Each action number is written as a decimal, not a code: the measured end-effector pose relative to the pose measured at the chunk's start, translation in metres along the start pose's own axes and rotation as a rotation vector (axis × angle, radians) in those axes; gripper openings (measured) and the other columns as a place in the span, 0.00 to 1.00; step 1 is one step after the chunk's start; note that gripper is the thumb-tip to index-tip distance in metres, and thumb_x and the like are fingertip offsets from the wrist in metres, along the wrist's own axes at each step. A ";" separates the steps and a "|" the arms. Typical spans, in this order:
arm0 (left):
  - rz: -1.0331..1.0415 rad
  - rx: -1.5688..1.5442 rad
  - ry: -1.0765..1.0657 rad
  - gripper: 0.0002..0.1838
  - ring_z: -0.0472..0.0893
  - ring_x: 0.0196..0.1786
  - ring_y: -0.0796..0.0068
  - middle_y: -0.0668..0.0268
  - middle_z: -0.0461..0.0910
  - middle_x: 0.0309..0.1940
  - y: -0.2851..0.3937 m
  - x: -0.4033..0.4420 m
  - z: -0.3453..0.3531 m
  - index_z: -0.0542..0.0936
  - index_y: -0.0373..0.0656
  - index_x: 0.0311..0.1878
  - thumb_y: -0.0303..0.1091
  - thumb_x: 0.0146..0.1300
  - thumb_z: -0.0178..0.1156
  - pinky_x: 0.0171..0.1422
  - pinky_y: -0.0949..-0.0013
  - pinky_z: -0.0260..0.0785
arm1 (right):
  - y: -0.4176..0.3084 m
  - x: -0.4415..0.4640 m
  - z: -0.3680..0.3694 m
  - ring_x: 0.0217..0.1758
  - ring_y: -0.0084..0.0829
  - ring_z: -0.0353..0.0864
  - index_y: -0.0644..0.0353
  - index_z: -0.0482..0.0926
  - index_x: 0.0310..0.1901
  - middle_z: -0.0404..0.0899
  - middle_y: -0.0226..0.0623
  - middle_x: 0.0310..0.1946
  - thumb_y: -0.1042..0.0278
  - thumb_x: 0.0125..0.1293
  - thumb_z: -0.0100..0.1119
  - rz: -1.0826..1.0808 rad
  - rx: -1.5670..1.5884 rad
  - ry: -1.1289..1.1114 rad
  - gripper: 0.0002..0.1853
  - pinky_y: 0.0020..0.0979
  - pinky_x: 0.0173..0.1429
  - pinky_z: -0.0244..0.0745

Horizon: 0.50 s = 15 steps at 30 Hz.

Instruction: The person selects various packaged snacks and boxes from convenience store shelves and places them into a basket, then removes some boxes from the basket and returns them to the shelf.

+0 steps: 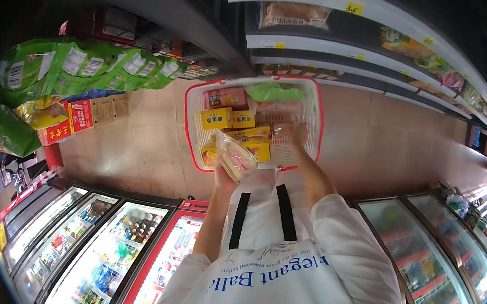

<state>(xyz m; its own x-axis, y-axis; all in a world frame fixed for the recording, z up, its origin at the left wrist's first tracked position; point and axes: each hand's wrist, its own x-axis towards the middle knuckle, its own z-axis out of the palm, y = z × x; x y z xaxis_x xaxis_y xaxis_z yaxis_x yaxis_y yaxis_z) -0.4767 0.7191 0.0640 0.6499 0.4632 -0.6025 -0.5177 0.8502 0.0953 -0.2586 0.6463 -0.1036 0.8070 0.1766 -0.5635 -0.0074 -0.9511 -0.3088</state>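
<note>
My left hand is closed around a sandwich in a clear wedge-shaped wrapper, held above the near edge of a white shopping basket with a red rim. My right hand reaches into the basket's right side, beside a clear-wrapped package. Its fingers are blurred, and I cannot tell whether they grip that package. Inside the basket lie several yellow boxes, a pinkish-red box and a green bag at the far side.
Shelves with price tags and packaged bread run along the far side. Green snack bags and red boxes stand at left. Glass-door fridges line the near side, with freezer cabinets at near right. Tiled floor lies between.
</note>
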 end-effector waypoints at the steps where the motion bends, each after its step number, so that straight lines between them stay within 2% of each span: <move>1: 0.067 0.043 0.057 0.30 0.66 0.58 0.56 0.60 0.68 0.53 -0.002 -0.001 0.007 0.59 0.44 0.61 0.51 0.61 0.46 0.65 0.52 0.55 | 0.009 0.010 0.013 0.39 0.52 0.76 0.66 0.63 0.46 0.74 0.57 0.36 0.69 0.53 0.53 -0.009 0.004 0.003 0.20 0.46 0.44 0.71; 3: 0.057 0.009 0.012 0.28 0.67 0.58 0.58 0.60 0.68 0.54 -0.007 -0.005 0.023 0.59 0.44 0.61 0.49 0.62 0.45 0.64 0.54 0.57 | 0.029 0.028 0.037 0.38 0.51 0.76 0.61 0.68 0.43 0.76 0.54 0.33 0.64 0.54 0.51 -0.206 -0.098 -0.085 0.15 0.46 0.44 0.71; 5: 0.044 -0.017 -0.031 0.26 0.67 0.58 0.60 0.61 0.67 0.54 -0.007 -0.007 0.020 0.60 0.44 0.60 0.48 0.63 0.45 0.63 0.56 0.58 | 0.030 0.029 0.031 0.39 0.51 0.76 0.59 0.68 0.42 0.76 0.54 0.33 0.63 0.55 0.51 -0.243 -0.007 -0.140 0.14 0.45 0.43 0.70; 7: -0.045 -0.207 -0.209 0.27 0.67 0.57 0.65 0.62 0.65 0.56 -0.007 0.000 0.002 0.59 0.45 0.61 0.51 0.64 0.43 0.61 0.60 0.62 | 0.021 0.018 0.008 0.39 0.50 0.77 0.58 0.69 0.42 0.76 0.53 0.33 0.62 0.55 0.50 -0.282 0.087 -0.188 0.14 0.44 0.43 0.70; 8: -0.044 -0.201 -0.224 0.27 0.67 0.57 0.65 0.62 0.65 0.56 -0.007 0.002 0.002 0.59 0.45 0.61 0.51 0.64 0.43 0.61 0.60 0.62 | 0.019 0.014 -0.006 0.41 0.47 0.76 0.60 0.67 0.46 0.75 0.53 0.38 0.61 0.56 0.50 -0.271 0.158 -0.317 0.18 0.42 0.42 0.71; 9: -0.065 -0.093 -0.108 0.27 0.70 0.54 0.64 0.62 0.67 0.54 -0.008 0.003 0.010 0.62 0.45 0.59 0.52 0.63 0.45 0.59 0.60 0.64 | 0.020 0.013 -0.015 0.44 0.45 0.76 0.63 0.65 0.51 0.73 0.54 0.43 0.60 0.57 0.49 -0.260 0.226 -0.446 0.22 0.41 0.41 0.73; 10: -0.085 0.013 0.010 0.26 0.72 0.51 0.63 0.62 0.69 0.51 -0.011 0.003 0.017 0.64 0.45 0.56 0.53 0.61 0.47 0.58 0.60 0.66 | 0.021 0.012 -0.023 0.44 0.45 0.76 0.63 0.65 0.51 0.73 0.54 0.43 0.60 0.57 0.49 -0.266 0.230 -0.436 0.22 0.41 0.41 0.73; 13: -0.131 -0.051 -0.038 0.31 0.70 0.55 0.65 0.63 0.68 0.54 -0.016 0.010 0.013 0.63 0.46 0.58 0.59 0.59 0.45 0.61 0.58 0.62 | 0.021 0.013 -0.053 0.43 0.42 0.76 0.60 0.64 0.48 0.73 0.50 0.41 0.62 0.60 0.46 -0.355 0.275 -0.494 0.16 0.39 0.37 0.76; 15: -0.134 0.010 -0.045 0.33 0.68 0.57 0.65 0.63 0.66 0.56 -0.023 0.015 0.018 0.61 0.47 0.60 0.60 0.58 0.45 0.62 0.58 0.60 | 0.022 0.014 -0.080 0.44 0.40 0.75 0.58 0.62 0.45 0.73 0.46 0.40 0.61 0.60 0.46 -0.491 0.468 -0.559 0.15 0.37 0.35 0.78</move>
<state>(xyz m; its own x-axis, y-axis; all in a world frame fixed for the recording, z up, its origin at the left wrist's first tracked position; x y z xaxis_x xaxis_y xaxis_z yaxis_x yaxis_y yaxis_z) -0.4450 0.7112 0.0672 0.7376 0.3559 -0.5739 -0.4192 0.9076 0.0240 -0.2003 0.6075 -0.0567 0.3763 0.7533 -0.5394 -0.0757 -0.5552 -0.8283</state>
